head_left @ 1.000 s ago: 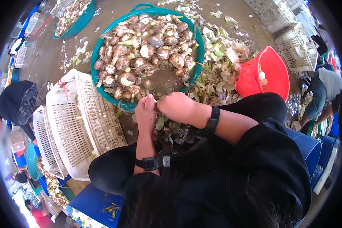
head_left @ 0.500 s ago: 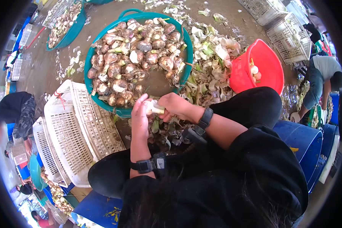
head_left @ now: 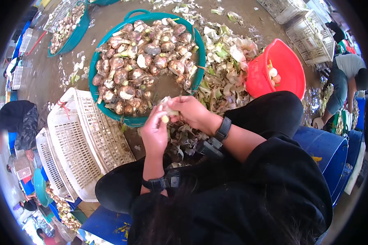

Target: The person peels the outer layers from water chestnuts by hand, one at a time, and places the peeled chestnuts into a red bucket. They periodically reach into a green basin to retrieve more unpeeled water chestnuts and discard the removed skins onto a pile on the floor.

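Observation:
My left hand is closed around a pale bulb, whose light cut stem end shows between the fingers. Pressed against the same bulb from the right, my right hand pinches pale, skin-like layers at its top. Both hands are just off the near rim of a round green tub, which holds many brown and purplish bulbs with muddy water. A red bucket with several peeled white bulbs stands to the right of the tub.
Peeled skins lie heaped between tub and bucket. White plastic crates lean at the left. Blue barrels are at the lower right. One person bends over at the far right; another person is at the left.
The bulb has turned, so its stem end now points down toward me at my left hand. My left fingers have curled in around it, and my right hand has shifted slightly up.

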The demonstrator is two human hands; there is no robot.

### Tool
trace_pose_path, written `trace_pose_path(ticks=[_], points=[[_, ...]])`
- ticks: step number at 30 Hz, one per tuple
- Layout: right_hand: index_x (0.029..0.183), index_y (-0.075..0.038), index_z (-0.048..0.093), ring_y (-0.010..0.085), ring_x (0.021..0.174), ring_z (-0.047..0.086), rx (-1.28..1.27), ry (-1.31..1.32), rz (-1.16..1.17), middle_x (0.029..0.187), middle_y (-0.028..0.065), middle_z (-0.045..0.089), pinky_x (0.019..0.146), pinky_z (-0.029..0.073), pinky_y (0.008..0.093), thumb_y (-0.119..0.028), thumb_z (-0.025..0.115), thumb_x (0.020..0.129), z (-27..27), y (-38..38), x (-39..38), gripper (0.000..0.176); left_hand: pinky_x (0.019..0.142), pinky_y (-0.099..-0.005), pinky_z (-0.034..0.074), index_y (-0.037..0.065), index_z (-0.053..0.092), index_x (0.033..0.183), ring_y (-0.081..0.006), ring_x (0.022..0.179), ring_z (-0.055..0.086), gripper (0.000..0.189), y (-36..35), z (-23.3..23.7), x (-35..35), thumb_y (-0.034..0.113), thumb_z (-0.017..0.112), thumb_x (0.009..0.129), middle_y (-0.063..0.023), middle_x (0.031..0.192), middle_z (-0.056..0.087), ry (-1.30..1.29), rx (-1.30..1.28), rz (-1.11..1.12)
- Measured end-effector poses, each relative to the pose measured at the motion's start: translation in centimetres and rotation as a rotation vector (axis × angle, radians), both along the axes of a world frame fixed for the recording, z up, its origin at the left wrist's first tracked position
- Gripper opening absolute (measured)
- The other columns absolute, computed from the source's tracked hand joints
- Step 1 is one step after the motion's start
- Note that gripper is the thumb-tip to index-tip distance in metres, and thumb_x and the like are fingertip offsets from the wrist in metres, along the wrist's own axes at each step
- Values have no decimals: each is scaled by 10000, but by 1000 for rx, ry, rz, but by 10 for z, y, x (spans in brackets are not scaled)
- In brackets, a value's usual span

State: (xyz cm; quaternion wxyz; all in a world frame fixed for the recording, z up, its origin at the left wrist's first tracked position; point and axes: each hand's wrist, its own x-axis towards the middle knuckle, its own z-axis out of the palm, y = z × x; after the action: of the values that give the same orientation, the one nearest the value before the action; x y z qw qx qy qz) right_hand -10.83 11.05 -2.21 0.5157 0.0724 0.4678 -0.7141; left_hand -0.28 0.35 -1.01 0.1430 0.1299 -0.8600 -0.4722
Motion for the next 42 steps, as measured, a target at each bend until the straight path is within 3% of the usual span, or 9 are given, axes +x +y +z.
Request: trace_pose_path(ticks=[7,11,19,25,27,29,33,38,42], points=[[987,-16,580,201,963,574,-583,48,-232,1026,97,601,851,455,360,-125,521,870,37,39,-12,170,771,-267,524,57,519,1052,-155,907,593,350,-31,-9,2,266,639,798,-37,1021,596,258,1536,734],[962,-33,609,289,837,618,483,1416,604,924,144,638,748,490,351,-257,589,794,28,40,-19,281,686,-238,504,38,537,1008,-133,774,587,294,-33,-3,7,212,650,800,-39,927,598,236,1321,774],[737,-29,633,334,659,582,294,1142,143,694,173,583,572,463,379,-170,586,728,45,-11,-1,148,651,-233,441,-4,565,859,-111,742,530,187,-10,20,-1,25,697,730,-55,841,568,325,-318,357],[714,-13,626,321,740,614,647,1230,762,747,180,617,659,498,392,-219,541,766,-5,7,-8,229,617,-242,480,16,523,787,-116,705,575,134,-4,22,-7,-8,651,756,-80,824,584,416,673,699],[878,-9,614,254,797,623,322,887,181,811,161,628,664,508,376,-331,496,848,-4,5,-4,344,662,-236,472,-15,538,909,-125,753,568,168,-10,14,-1,-2,630,768,-89,873,583,268,622,592],[1207,-28,423,239,718,612,-147,94,175,904,151,610,641,535,351,-474,386,897,4,-1,-9,544,744,-248,449,-44,473,1117,-143,847,543,372,7,16,-6,3,611,775,-121,979,562,247,580,369],[1126,-16,475,294,888,602,-1102,-280,178,1038,205,575,636,541,402,-530,337,885,25,38,-59,584,820,-284,412,-10,357,1268,-167,930,499,480,2,22,-8,138,545,852,-126,1100,512,219,400,417],[1213,-59,473,310,994,562,103,690,-69,1095,181,571,767,501,382,-355,470,875,-8,20,-120,448,747,-267,449,12,445,1199,-155,902,526,359,4,7,-18,195,503,895,-104,1082,545,17,527,566],[1054,-37,515,246,918,603,817,1915,763,1003,142,611,741,494,364,-240,534,797,-38,-18,-133,328,761,-224,414,-12,460,1184,-94,849,487,376,3,1,-23,118,570,849,-68,1045,539,3,489,492]])
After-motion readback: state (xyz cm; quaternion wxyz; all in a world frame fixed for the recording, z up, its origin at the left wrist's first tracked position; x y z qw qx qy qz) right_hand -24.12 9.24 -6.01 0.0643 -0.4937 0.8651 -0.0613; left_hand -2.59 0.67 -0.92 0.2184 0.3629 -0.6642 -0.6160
